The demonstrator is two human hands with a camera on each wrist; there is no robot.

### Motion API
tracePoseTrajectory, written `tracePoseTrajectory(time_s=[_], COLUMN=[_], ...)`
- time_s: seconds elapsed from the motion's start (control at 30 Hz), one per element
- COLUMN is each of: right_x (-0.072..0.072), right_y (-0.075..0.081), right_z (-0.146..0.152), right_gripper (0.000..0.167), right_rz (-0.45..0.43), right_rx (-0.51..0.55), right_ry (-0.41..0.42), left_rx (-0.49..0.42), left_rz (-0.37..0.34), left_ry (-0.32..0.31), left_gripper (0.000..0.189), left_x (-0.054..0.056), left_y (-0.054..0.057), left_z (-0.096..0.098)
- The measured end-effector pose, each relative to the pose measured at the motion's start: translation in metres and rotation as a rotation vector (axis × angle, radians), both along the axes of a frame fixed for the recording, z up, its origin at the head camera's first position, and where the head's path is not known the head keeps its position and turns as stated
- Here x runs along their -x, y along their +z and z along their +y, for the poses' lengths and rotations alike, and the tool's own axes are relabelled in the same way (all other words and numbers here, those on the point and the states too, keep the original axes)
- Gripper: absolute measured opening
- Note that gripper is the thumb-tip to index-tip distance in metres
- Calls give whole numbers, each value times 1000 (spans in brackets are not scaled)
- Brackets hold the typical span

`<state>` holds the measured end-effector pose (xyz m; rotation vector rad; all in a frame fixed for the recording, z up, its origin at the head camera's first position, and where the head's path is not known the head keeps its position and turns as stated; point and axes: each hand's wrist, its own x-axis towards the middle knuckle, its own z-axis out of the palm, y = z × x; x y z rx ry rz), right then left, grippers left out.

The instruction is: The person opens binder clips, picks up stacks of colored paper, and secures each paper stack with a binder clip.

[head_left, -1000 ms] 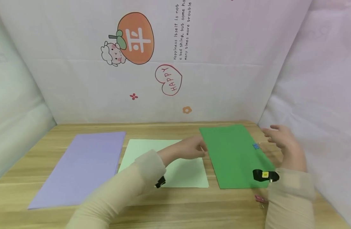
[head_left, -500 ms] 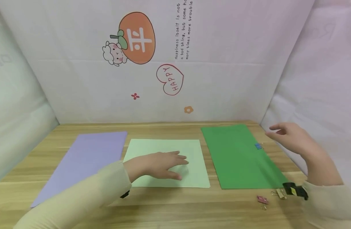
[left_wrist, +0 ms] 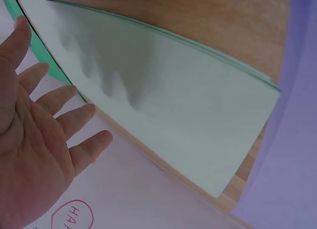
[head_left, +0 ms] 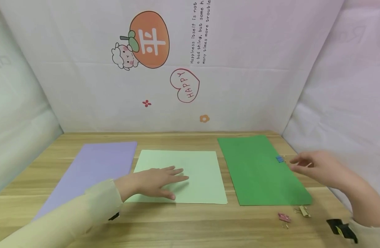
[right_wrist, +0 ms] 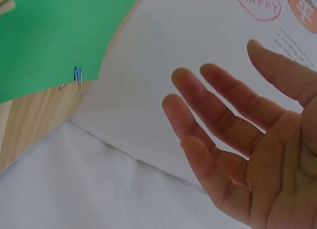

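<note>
My left hand (head_left: 152, 182) hovers with spread fingers above a stack of pale green paper (head_left: 196, 172) in the middle of the table. In the left wrist view its palm shows, holding nothing, and its shadow falls on the pale green sheets. Off the right edge of the green paper (head_left: 258, 175), my right hand (head_left: 323, 168) hangs with loosely bent fingers and nothing in them. A blue binder clip (head_left: 280, 158) is clamped on that paper's right edge, close to the right fingertips. Purple paper (head_left: 93, 168) lies to the left, partly under the left forearm.
A pink binder clip (head_left: 284, 217) and a yellow binder clip (head_left: 303, 211) lie on the wooden table (head_left: 183, 224) in front of the green paper. White printed cloth (head_left: 239, 86) walls the table at the back and both sides.
My left hand has drawn back from the green paper's left edge, leftward over the pale green stack. My right hand has shifted right and a little lower, uncovering the yellow binder clip.
</note>
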<state>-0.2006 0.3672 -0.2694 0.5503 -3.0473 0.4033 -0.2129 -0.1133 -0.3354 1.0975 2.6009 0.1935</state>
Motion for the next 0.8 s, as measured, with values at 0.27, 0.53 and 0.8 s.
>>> tracePoseTrajectory(time_s=[0.27, 0.53, 0.8], right_x=[-11, -26, -40], right_y=[-17, -35, -52], right_z=[-9, -20, -26], right_gripper=[10, 9, 20], right_rz=[-175, -335, -458], right_rx=[46, 38, 68], right_ry=[207, 243, 253], left_rx=[58, 87, 81], left_rz=[21, 17, -24], left_ry=[19, 52, 81], left_gripper=[68, 65, 66], left_x=[-4, -6, -6], left_y=[-2, -11, -16], left_z=[-2, -2, 0])
